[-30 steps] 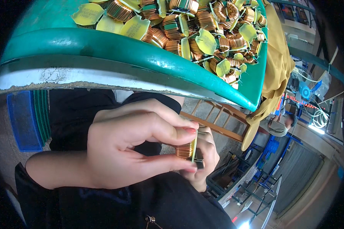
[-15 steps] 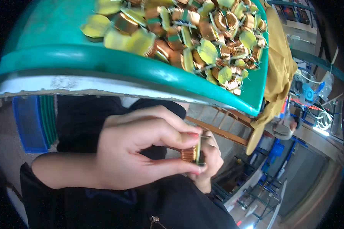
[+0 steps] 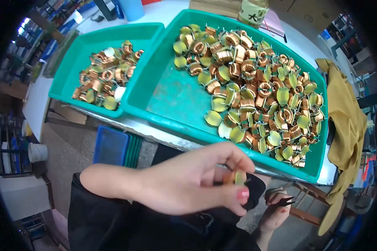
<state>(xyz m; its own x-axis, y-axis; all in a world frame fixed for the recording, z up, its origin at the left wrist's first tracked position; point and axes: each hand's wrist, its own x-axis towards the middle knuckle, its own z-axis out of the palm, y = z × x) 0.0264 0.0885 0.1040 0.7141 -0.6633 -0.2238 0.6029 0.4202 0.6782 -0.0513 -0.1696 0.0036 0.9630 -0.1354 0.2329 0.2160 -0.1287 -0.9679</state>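
Observation:
My left hand is closed around a copper-wound coil with a yellow-green base plate, just off the near edge of the large green tray. The coil is slightly blurred and partly hidden by my fingers. Lower and to the right, my right hand grips black tweezers, whose two tips point right and stand a little apart. In the large green tray lies a heap of similar coils, mostly in its right part. A smaller heap fills part of the left green tray.
Both trays rest on a white table. A mustard-yellow cloth hangs over its right side. Behind the trays are a labelled bottle and a light-blue container. Beneath the table edge stands a blue crate.
The view has swung left and widened, bringing the left tray into sight. My hands have moved apart, the coil staying in my left hand, and the tweezers now show in my right.

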